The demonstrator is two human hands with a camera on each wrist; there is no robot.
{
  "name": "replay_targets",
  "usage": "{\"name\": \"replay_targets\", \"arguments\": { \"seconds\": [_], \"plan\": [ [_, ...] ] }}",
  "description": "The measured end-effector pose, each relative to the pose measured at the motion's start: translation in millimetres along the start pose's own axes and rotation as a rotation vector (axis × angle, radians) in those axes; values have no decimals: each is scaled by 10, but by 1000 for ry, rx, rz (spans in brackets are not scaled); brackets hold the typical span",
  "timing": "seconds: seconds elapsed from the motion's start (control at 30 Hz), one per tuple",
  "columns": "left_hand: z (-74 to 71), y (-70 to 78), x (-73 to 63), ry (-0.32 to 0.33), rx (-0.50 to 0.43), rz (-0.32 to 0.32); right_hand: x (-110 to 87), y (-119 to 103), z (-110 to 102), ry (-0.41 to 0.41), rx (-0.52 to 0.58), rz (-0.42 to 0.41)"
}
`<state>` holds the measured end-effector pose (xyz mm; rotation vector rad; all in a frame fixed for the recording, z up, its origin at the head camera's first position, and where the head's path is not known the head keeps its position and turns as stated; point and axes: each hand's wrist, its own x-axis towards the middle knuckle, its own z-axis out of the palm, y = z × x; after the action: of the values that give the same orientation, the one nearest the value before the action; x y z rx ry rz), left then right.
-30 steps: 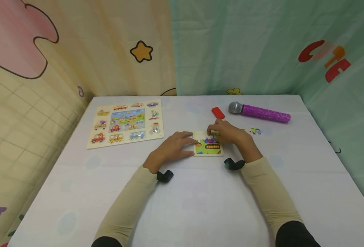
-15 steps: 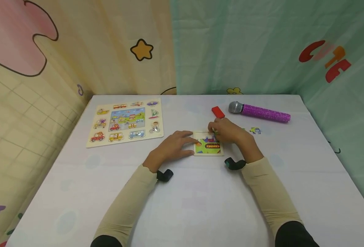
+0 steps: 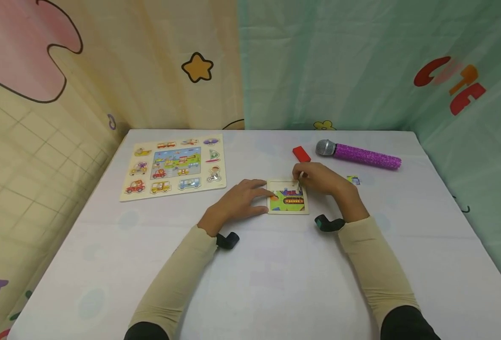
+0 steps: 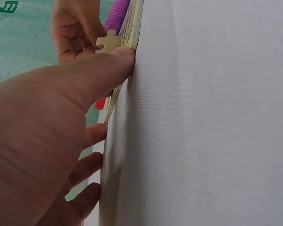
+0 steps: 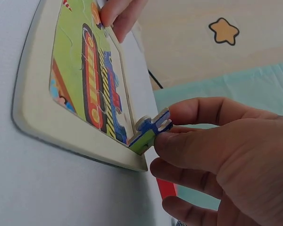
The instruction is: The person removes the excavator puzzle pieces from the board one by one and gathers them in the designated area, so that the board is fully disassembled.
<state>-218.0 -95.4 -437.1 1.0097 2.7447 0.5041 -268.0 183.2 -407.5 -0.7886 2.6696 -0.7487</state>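
Note:
A small jigsaw puzzle (image 3: 288,212) in a pale wooden frame lies between the hands, its picture a red and blue tracked vehicle on green. My left hand (image 3: 242,200) rests at its left side, fingers spread, the index fingertip on the picture and the thumb at the near corner. At the far right corner my right hand (image 3: 320,178) pinches a jigsaw piece (image 5: 148,134) between thumb and index finger. That piece, blue and green with knobs, stands tilted, its lower edge right at the frame's inner border. Bare wood shows along the far strip of the puzzle.
Right of the right hand lies a loose jigsaw piece (image 3: 354,180). Behind it are a red block (image 3: 301,154) and a purple glitter microphone (image 3: 362,156). A larger vehicle picture board (image 3: 205,185) lies at the left. Printed curtains hang beyond the table's far edge.
My right hand has shifted slightly right, and the piece in its fingers now shows upright at the puzzle's right edge. The left hand has stayed in place on the puzzle.

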Motion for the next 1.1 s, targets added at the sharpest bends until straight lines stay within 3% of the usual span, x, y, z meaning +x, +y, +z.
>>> {"name": "replay_targets", "arguments": {
  "seconds": [0.17,0.43,0.63,0.77,0.87,1.0,1.1],
  "plan": [
    [-4,-3,-4,2,-4,-7,9,29,-5,30,37,-49],
    [-1,-20,-2,4,-3,-6,-33,124,-86,130,153,-47],
    [0,-28,3,3,-4,8,-273,282,-317,195,174,106],
    [7,-31,-3,4,-5,9,-554,482,-527,250,175,228],
    [16,-30,-6,6,-7,8,-798,694,-671,235,142,329],
    [24,-25,3,3,-13,8,-1031,981,-758,170,37,383],
    [24,-25,12,6,-13,14,-1101,1141,-737,170,-13,348]
  ]
}}
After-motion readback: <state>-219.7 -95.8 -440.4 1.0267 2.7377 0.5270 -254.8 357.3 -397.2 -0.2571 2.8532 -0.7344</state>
